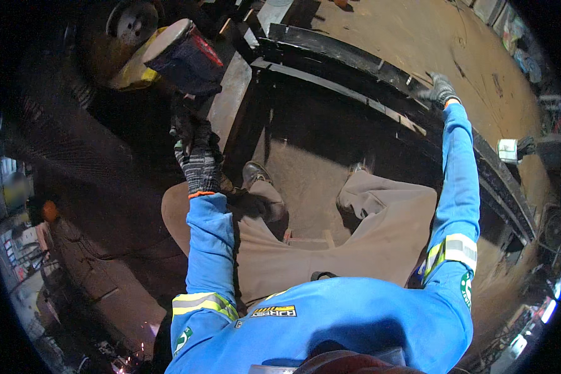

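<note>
A long black steel beam point(330, 53) runs from the upper middle down to the right. My right hand point(442, 91), in a grey knit glove, lies on its far part with the fingers stretched to the left. Close to those fingertips is a thin light strip point(421, 80). My left hand point(201, 159), in a similar glove, is closed in deep shadow on something dark that I cannot make out. Just beyond it stands a dark, tilted bucket-like container point(190, 62) with a pale round top and a red patch.
A grey flat steel bar point(230, 93) lies right of the container. Yellow material point(131, 75) and a round metal disc point(133, 23) are behind it. My boot point(255, 173) stands inside the frame of beams. A white roll-like object point(508, 150) sits at the right; sparks point(128, 361) show lower left.
</note>
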The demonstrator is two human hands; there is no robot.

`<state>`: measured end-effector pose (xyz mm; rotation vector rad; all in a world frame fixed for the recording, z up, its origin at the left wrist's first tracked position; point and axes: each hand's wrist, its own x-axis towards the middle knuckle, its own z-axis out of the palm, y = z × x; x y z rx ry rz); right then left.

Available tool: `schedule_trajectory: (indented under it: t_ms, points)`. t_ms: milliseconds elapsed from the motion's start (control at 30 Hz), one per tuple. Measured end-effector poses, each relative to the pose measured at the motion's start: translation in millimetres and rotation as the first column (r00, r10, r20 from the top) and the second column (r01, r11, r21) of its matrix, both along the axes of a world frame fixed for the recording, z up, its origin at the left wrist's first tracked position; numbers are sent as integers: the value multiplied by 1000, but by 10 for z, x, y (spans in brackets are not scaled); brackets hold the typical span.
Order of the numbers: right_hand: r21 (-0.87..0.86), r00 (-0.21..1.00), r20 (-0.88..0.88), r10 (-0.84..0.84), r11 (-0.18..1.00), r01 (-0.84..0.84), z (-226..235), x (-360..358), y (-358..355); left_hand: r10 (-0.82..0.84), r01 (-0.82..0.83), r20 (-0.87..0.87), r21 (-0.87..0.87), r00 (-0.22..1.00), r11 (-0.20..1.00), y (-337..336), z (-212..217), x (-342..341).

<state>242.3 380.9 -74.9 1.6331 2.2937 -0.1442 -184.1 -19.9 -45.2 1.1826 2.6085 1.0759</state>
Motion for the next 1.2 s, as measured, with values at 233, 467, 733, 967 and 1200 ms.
schedule_trajectory:
  t_ms: [233, 467, 733, 967, 1200]
  points:
    - [509, 629, -428, 649, 748, -426, 221, -2371, -446, -200, -392, 802, 472, 563, 790, -289, -983, -387]
    - [289, 753, -77, 654, 737, -611, -398, -3893, -373, 103, -206, 704, 63, 703, 977, -385, -920, -312]
    - [432, 782, 143, 606, 673, -601, -968, -4328, -177, 161, -120, 519, -111, 840, 987, -389, -459, -120]
    - [534, 792, 249, 557, 603, -592, -1225, -4450, -110, 64, -62, 41, -56, 997, 996, -367, -464, -35]
    - [553, 852, -20, 522, 716, -426, -767, -4310, -238, 114, -46, 378, -183, 919, 982, -361, -302, -56]
